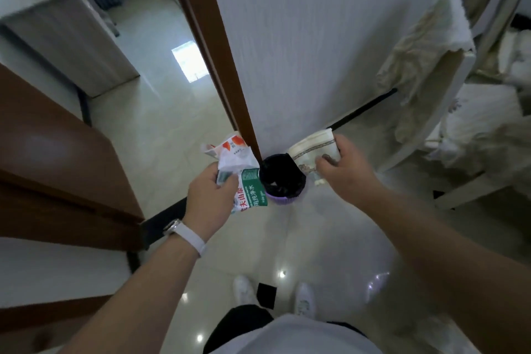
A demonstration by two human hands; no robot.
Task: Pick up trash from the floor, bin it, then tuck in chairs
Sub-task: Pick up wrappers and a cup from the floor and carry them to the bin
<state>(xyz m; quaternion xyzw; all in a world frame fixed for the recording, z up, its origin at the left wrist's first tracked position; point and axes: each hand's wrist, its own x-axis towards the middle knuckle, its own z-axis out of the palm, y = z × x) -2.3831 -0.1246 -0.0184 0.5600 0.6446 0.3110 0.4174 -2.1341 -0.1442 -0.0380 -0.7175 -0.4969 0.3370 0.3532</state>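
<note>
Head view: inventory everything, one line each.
bin: 1, purple, black liner, floor at wall corner
wrappers: bunch, white-green-orange, in left hand
packet: 1, cream, in right hand
scrap: 1, black, floor between shoes
table: 1, brown, left
cabinet: 1, grey, upper left
door frame: 1, brown, centre
chair: 1, white, right
cloth: 1, cream, draped on chair
watch: 1, white strap, left wrist
shoes: 2, white, bottom
left hand: 1, grips wrappers
right hand: 1, grips packet

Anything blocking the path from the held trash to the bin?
Nothing visible. The bin has an open mouth, no lid. The left hand holds wrappers by its left rim, the right hand folded paper by its right rim.
</note>
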